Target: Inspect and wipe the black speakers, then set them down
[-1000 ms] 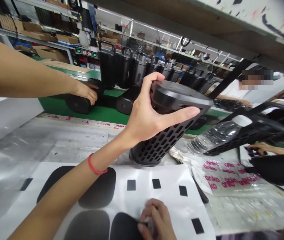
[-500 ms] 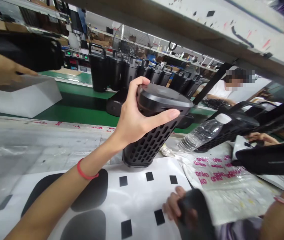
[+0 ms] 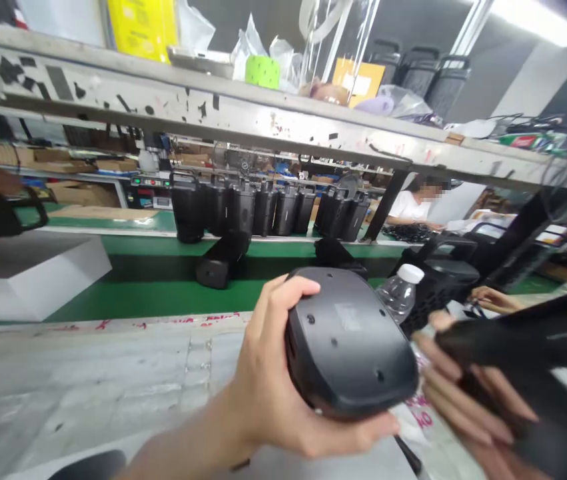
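Observation:
My left hand [image 3: 283, 387] is wrapped around a black housing [image 3: 348, 333], its smooth end with small screw holes tilted up toward me. The thumb lies along the near side and the fingers over the far left edge. At the lower right, my right hand [image 3: 468, 393] is smeared by motion, close to the housing's right side. It holds a dark rounded piece [image 3: 558, 420], whose outline is blurred. Under my left forearm, part of a white sheet with a dark shape [image 3: 88, 465] shows.
A clear bottle [image 3: 398, 293] stands just behind the housing. Black handled units [image 3: 243, 207] line the green belt [image 3: 138, 273]. A white box [image 3: 38, 273] sits left; a shelf [image 3: 213, 110] crosses above. Co-workers' hands [image 3: 496, 298] handle a black unit [image 3: 518, 327] at right.
My left hand has tipped the housing's end toward me and brought it lower and to the right. My right hand has moved up and right, nearer the housing. The view has swung upward.

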A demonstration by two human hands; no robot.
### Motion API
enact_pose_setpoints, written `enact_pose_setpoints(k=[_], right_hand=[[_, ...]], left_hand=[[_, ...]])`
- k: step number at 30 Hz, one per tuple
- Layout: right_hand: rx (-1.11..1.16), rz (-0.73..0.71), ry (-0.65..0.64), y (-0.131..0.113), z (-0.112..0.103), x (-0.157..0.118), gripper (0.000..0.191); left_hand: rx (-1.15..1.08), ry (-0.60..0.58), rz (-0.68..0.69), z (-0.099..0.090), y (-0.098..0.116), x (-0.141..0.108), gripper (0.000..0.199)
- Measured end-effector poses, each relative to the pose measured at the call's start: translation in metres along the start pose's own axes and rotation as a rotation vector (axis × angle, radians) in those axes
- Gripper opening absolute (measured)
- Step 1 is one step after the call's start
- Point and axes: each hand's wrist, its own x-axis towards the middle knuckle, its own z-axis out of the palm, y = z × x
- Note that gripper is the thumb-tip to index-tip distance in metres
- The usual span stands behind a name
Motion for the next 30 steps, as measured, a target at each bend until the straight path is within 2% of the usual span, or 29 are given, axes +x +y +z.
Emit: enact_pose_setpoints(k=[3, 5, 7, 10, 12, 15, 17, 19, 21, 23, 25, 27, 30], right_hand=[[-0.165, -0.293, 0.115, -0.047, 0.054, 0.026, 0.038], [-0.191, -0.414, 0.138, -0.057, 0.075, 0.037, 0.039], [-0.199, -0.454, 0.108, -0.051, 0.084, 0.043, 0.035], [-0.276, -0.409, 0.076, -0.029, 0.089, 0.049, 0.032], [-0.408, -0.429, 0.129, -0.018, 0.091, 0.052, 0.033], [-0.647, -0.495, 0.195, -0.012, 0.089, 0.052, 0.036], [-0.729, -0.505, 0.222, -0.013, 0.083, 0.05, 0.036], [-0.787, -0.505, 0.226, -0.015, 0.076, 0.048, 0.037], [-0.878, -0.503, 0.212, -0.014, 0.071, 0.047, 0.037], [-0.951, -0.54, 0.208, -0.012, 0.071, 0.049, 0.036], [-0.978, -0.567, 0.196, -0.009, 0.074, 0.052, 0.032], [-0.964, -0.551, 0.146, -0.007, 0.078, 0.055, 0.03], [-0.94, -0.523, 0.099, -0.005, 0.078, 0.057, 0.031]], left_hand=[[0.022, 0.051, 0.06, 0.0, 0.0, -0.003, 0.097], [0.062, 0.164, 0.112, -0.001, -0.005, -0.003, 0.096], [0.131, 0.262, 0.16, -0.001, -0.012, -0.002, 0.096], [0.247, 0.221, 0.2, 0.0, -0.023, 0.0, 0.098], [0.298, 0.169, 0.202, 0.002, -0.029, -0.001, 0.101], [0.343, 0.119, 0.155, 0.006, -0.032, -0.01, 0.089], [0.349, 0.094, 0.098, 0.01, -0.029, -0.018, 0.08], [0.343, 0.131, 0.013, 0.017, -0.024, -0.024, 0.075], [0.35, 0.228, -0.079, 0.025, -0.02, -0.028, 0.073], [0.377, 0.297, -0.116, 0.032, -0.019, -0.028, 0.081], [0.387, 0.314, -0.072, 0.033, -0.022, -0.026, 0.101], [0.371, 0.278, -0.011, 0.028, -0.026, -0.022, 0.117], [0.332, 0.155, 0.061, 0.016, -0.03, -0.018, 0.123]])
